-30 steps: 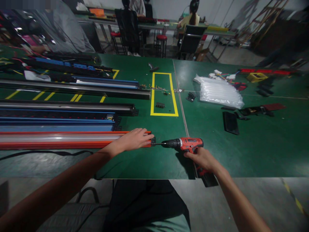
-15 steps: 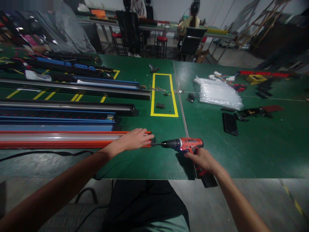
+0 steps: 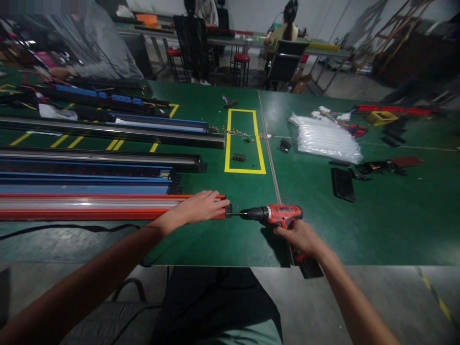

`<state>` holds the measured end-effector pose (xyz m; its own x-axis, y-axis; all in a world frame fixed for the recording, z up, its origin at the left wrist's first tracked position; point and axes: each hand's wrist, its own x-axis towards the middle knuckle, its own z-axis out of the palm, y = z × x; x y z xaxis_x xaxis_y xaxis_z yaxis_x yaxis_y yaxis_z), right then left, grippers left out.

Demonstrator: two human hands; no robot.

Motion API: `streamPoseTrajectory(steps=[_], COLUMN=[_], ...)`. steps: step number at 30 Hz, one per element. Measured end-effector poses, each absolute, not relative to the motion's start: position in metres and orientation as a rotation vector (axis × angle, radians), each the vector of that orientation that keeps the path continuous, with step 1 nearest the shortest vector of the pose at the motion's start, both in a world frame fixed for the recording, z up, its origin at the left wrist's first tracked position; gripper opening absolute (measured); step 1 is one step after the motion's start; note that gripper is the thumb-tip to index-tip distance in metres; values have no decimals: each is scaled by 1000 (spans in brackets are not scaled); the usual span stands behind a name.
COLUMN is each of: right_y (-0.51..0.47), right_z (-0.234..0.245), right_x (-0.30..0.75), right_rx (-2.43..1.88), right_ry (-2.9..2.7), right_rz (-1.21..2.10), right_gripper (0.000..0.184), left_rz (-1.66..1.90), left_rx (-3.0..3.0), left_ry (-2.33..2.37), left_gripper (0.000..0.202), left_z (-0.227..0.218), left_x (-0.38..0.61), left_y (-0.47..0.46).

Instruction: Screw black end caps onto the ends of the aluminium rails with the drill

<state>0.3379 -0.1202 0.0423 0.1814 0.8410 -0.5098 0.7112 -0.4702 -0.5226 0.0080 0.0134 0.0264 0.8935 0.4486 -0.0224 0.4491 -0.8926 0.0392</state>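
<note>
My left hand (image 3: 199,207) lies over the right end of a long red rail (image 3: 108,213), gripping it with the fingers near a black end cap (image 3: 229,210). A red and black cordless drill (image 3: 287,212) is in my right hand (image 3: 300,235), which is wrapped round its handle. The drill lies level and points left. Its long thin bit (image 3: 237,214) reaches the end cap; the exact contact at the tip is too small to make out.
Blue rails (image 3: 82,187) and black rails (image 3: 108,157) lie behind the red one. Yellow tape (image 3: 245,171) frames a small black part (image 3: 239,157). Bubble packaging (image 3: 327,139) and a black phone-like slab (image 3: 343,184) lie right. A person's grey sleeve (image 3: 108,48) is at back left.
The small light under the drill's chuck, lit before, no longer shows. Both hands, the drill and the red rail stay almost in place.
</note>
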Motion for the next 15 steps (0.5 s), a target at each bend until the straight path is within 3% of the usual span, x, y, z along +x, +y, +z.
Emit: streamPoseTrajectory(steps=[15], right_y=[-121], right_z=[38], right_x=[340], right_rx=[-2326], right_ry=[-1479], right_rz=[1186], right_gripper=[35], left_rz=[-71], left_rx=[3029], left_ry=[715], left_gripper=[40], left_z=[22], left_x=[7], left_y=[15])
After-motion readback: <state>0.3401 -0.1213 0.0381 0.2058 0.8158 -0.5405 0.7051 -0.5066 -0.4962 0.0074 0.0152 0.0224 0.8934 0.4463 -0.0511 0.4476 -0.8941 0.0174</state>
